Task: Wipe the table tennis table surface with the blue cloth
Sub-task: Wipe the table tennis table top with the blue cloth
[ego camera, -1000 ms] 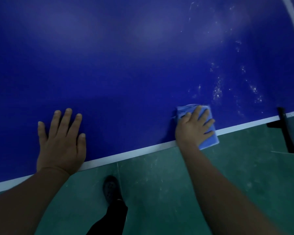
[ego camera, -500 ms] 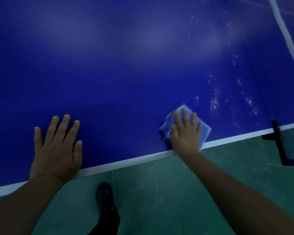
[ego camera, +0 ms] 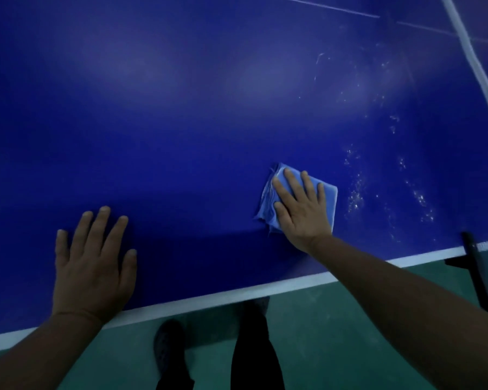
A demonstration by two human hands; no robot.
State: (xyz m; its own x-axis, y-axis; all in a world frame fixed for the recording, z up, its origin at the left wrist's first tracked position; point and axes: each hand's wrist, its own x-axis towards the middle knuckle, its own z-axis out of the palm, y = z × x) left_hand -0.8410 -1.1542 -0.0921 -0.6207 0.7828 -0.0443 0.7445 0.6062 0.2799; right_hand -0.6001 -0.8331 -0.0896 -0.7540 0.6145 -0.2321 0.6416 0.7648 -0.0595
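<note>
The right hand (ego camera: pixel 302 209) has slid the cloth (ego camera: pixel 326 192) inward from the white edge line. Fingers spread flat, it presses the cloth on the bench (ego camera: pixel 181 122). The left hand (ego camera: pixel 92 263) rests flat, spread. Mid-wipe; next likely sweep right toward the white specks (ego camera: pixel 355 192).

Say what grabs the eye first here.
The right hand pressing flat on the folded blue cloth, a little in from the table's white near edge. Then the whitish specks right of the cloth, and the left hand flat on the surface.
</note>
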